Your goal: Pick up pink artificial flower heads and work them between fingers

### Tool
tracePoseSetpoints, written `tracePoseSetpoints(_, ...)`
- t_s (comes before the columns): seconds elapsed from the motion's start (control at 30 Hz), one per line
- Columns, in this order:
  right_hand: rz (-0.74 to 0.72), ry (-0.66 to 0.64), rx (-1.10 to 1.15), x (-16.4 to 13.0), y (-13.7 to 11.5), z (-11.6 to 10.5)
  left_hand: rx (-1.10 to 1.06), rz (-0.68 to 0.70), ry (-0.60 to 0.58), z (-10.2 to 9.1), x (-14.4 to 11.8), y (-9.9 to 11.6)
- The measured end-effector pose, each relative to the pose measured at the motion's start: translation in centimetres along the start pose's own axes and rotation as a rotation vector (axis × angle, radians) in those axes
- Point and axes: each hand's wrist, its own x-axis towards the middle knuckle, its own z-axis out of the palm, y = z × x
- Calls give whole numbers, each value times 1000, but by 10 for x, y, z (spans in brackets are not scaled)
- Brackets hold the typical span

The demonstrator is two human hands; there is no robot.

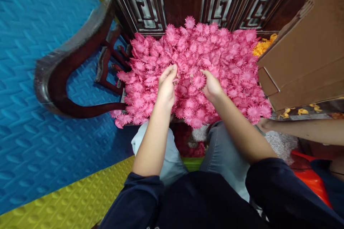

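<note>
A wide heap of pink artificial flowers (228, 57) spreads in front of me, over a dark wooden seat. Above its middle, my right hand (212, 85) is closed, pinching one pink flower (199, 80) by its edge with the petals facing me. My left hand (167, 83) is a short way to the left, thumb and fingers pressed together. Between those fingertips shows a small pink flower piece, mostly hidden by the hand. The two hands are apart from each other.
A curved dark wooden armrest (44, 80) borders the heap on the left, and a carved wooden panel (182, 0) stands behind. At right are a cardboard box (309, 53), orange flowers (262, 47) and another person's arm (303, 130) reaching to the heap's edge. Blue matting (40, 132) lies left.
</note>
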Motion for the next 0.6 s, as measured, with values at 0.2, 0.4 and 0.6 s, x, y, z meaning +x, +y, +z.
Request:
tracePoseSetpoints(0.2,56,-84,17,-19,-14,10,-143,-80,-75,12,-4,-3)
tracePoseSetpoints(0.4,-83,-185,-171,-31,-17,16,-33,-97,-10,25,-12,-7)
tracePoseSetpoints(0.6,-219,-142,-262,-27,-12,10,-8,-133,16,25,-12,-7)
